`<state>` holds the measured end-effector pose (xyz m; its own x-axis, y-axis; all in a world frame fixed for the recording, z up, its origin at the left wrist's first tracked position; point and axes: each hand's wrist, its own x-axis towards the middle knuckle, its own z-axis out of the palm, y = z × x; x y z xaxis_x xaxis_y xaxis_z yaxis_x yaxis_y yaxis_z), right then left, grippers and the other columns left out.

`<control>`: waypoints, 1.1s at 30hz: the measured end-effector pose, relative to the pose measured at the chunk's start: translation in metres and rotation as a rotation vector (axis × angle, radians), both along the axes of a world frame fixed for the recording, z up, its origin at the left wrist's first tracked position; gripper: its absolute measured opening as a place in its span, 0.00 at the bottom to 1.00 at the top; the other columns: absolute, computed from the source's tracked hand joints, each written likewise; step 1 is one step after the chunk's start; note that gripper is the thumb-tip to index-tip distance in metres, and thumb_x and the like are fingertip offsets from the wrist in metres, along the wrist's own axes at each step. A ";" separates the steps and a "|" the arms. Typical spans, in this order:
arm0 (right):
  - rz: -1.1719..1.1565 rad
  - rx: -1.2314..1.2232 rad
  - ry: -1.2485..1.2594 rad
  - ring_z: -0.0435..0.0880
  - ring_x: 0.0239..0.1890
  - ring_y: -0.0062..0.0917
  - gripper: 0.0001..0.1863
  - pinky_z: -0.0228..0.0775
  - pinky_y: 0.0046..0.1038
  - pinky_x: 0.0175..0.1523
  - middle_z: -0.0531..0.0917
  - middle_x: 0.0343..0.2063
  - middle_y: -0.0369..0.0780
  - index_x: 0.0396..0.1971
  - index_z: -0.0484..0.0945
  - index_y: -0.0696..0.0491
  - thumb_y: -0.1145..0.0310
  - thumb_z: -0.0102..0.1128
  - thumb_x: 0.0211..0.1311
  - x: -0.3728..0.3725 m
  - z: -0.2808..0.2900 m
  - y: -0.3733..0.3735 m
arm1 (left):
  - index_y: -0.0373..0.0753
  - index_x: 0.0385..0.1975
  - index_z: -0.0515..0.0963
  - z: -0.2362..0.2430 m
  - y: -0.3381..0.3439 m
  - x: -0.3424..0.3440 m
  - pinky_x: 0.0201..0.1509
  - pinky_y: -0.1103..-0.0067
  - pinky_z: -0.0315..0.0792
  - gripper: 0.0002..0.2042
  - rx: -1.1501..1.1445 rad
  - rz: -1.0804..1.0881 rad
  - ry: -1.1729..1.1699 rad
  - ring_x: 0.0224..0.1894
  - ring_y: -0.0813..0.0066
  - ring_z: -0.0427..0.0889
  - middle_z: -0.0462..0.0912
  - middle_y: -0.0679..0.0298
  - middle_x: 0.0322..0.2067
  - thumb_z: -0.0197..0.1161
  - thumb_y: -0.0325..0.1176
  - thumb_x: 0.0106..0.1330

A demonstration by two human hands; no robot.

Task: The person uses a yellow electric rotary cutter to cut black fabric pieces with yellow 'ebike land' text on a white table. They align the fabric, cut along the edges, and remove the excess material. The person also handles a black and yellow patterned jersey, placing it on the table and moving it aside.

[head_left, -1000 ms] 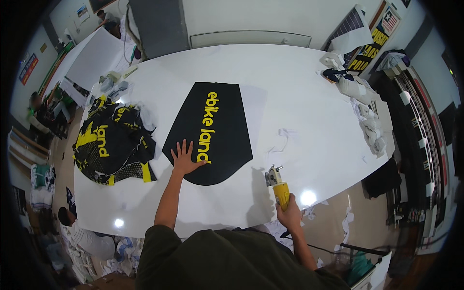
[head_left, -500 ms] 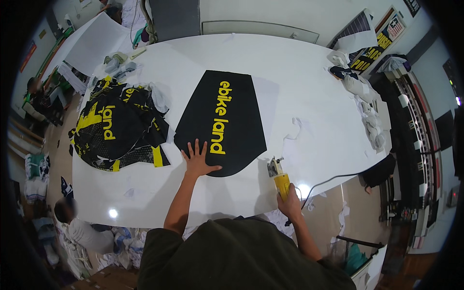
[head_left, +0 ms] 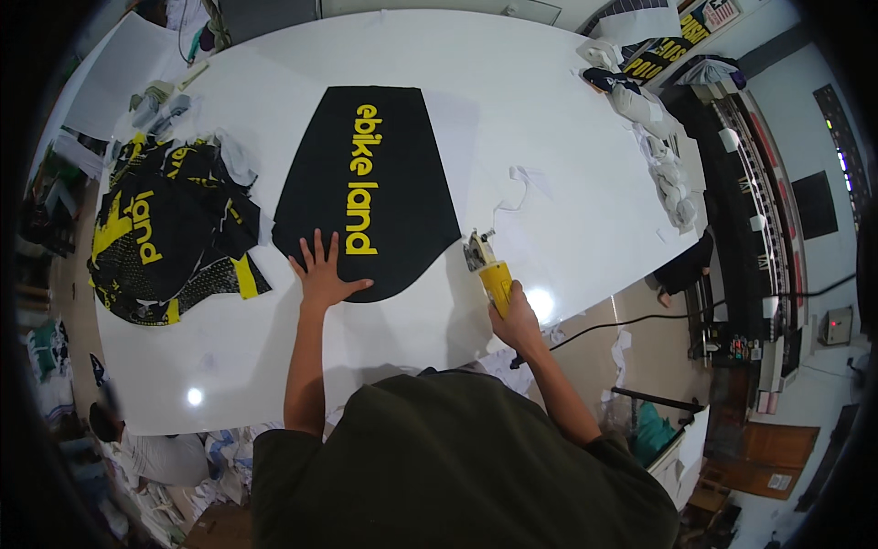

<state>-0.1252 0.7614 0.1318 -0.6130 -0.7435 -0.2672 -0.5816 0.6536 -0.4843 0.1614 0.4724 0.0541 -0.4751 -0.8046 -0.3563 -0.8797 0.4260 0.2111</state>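
"Progress?"

"Black panel (head_left: 400,197) lies flat on the white worktop (head_left: 549,119), between the garment heap (head_left: 187,215) and the yellow cutter (head_left: 495,282). Its outline looks complete; what remains, I can't tell."

"Which way does it point?"

"Long axis near to far, narrower straight end far, rounded end near; yellow lettering (head_left: 360,220) runs lengthwise."

"And each grip?"

"Left hand (head_left: 322,279) spread wide, palm down on the panel's near left part; right hand (head_left: 516,322) closed around the cutter, beside the panel's right edge."
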 end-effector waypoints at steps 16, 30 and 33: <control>0.079 -0.030 0.015 0.84 0.42 0.62 0.38 0.79 0.54 0.46 0.78 0.47 0.64 0.66 0.54 0.65 0.60 0.61 0.67 -0.017 -0.009 -0.037 | 0.53 0.82 0.45 -0.002 -0.001 -0.001 0.74 0.35 0.20 0.70 -0.012 0.018 0.010 0.82 0.41 0.24 0.33 0.53 0.82 0.67 0.84 0.39; 0.030 -0.005 -0.012 0.82 0.45 0.65 0.39 0.77 0.52 0.49 0.79 0.47 0.69 0.66 0.55 0.69 0.63 0.64 0.65 -0.030 -0.003 -0.100 | 0.53 0.81 0.48 0.008 -0.003 -0.006 0.76 0.36 0.22 0.68 0.010 0.045 0.022 0.82 0.43 0.26 0.36 0.53 0.82 0.72 0.79 0.39; 0.031 0.004 -0.005 0.82 0.45 0.64 0.36 0.77 0.54 0.49 0.79 0.46 0.66 0.65 0.55 0.66 0.62 0.62 0.67 -0.037 -0.005 -0.118 | 0.52 0.81 0.49 0.010 -0.004 -0.007 0.76 0.36 0.23 0.68 0.016 0.045 0.036 0.82 0.43 0.26 0.37 0.53 0.82 0.72 0.78 0.39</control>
